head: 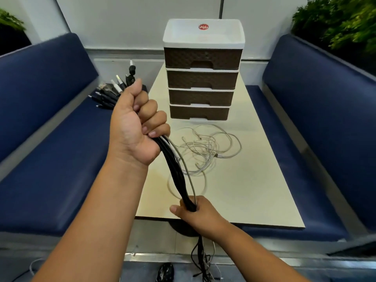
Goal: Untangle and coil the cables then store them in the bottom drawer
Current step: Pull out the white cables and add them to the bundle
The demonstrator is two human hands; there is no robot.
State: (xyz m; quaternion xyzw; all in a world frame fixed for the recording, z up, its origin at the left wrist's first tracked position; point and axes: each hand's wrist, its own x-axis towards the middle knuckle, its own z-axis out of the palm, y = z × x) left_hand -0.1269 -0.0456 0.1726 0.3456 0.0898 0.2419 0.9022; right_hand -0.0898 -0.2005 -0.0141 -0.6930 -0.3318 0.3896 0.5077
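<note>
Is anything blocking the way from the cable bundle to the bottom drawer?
Yes. The bottom drawer is shut, and loose white cables lie on the table right before it. The bundle is held by both hands.

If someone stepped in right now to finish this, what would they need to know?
Left hand grips the upper end of a bundle of mostly black cables, plugs fanning out above it. Right hand grips the same bundle lower down; the tails hang below the table edge.
A loose tangle of white cables lies on the table before the drawer unit.
All four drawers look closed. Left to do: coil both lots, open the bottom drawer, store them.
</note>
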